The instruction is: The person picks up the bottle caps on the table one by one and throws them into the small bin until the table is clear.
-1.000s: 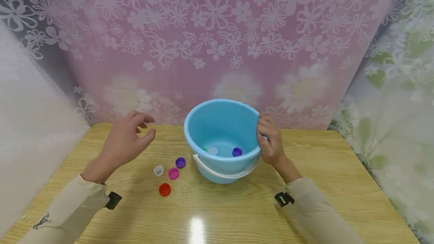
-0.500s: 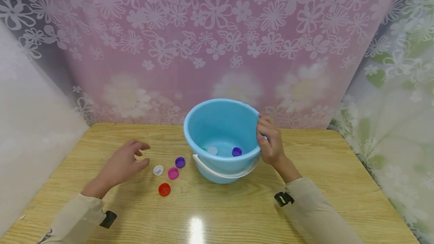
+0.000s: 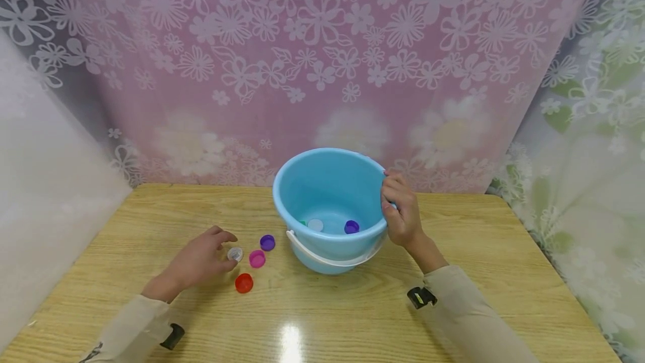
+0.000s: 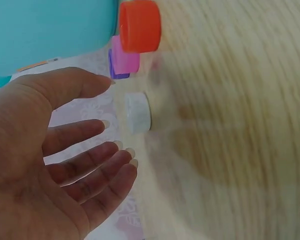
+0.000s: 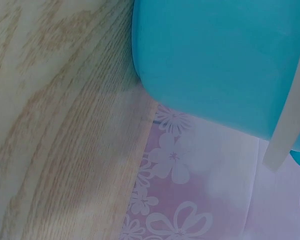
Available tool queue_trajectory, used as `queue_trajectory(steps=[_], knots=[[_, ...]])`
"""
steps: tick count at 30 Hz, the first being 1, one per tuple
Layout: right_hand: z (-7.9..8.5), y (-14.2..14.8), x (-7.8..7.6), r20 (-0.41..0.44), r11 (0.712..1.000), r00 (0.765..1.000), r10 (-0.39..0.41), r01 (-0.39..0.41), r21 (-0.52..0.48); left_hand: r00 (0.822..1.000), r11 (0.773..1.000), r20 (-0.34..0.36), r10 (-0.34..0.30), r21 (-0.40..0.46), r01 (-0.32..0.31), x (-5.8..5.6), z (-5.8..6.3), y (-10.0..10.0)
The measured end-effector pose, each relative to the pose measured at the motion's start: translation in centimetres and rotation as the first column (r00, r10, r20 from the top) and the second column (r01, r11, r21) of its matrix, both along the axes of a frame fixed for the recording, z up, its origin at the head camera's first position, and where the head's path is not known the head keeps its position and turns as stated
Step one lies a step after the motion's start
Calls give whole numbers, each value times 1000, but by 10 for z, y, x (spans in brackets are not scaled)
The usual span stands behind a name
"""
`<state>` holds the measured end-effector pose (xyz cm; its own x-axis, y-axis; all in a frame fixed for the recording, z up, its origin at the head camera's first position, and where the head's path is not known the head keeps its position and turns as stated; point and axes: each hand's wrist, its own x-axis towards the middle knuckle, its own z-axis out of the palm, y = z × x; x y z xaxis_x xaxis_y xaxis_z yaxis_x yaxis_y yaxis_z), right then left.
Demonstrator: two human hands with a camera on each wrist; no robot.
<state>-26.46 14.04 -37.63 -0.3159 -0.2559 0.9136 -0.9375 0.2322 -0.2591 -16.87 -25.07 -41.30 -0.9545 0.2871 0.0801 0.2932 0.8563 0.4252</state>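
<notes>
The left hand [image 3: 199,260], nearer than the right hand [image 3: 402,209] gripping the light-blue plastic bucket [image 3: 330,244], holds nothing in its parted fingers [image 4: 90,161], and the round white plastic cap [image 3: 235,254] lies on the wooden worktop [image 3: 363,324] just off their tips, at three o'clock in the head view.

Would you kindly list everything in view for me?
bucket: one, light blue, on table
handle: one, white, on bucket
white cap, purple cap, pink cap, red cap: one each, table, left of bucket
second purple cap, whitish disc, green piece: one each, in bucket
floral backdrop: count unclear, pink and pale, around table
sleeves: two, beige, foreground
wrist devices: two, black, by sleeves
left hand: one, bare, by white cap
right hand: one, bare, gripping bucket's right side
</notes>
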Motion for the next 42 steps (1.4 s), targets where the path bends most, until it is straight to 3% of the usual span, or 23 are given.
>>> queue_trajectory(steps=[14,26,42], knots=[[2,1,1,1,1000,1000,-3,3,-1,999,1000,51,-4,-15,4,-5,-10,12],[2,1,-2,-27,1000,999,24,-24,-4,999,999,4,-42,2,42,-8,-14,16],[0,1,-3,4,999,1000,31,-31,-10,998,997,-29,-55,-48,53,-6,-12,18]])
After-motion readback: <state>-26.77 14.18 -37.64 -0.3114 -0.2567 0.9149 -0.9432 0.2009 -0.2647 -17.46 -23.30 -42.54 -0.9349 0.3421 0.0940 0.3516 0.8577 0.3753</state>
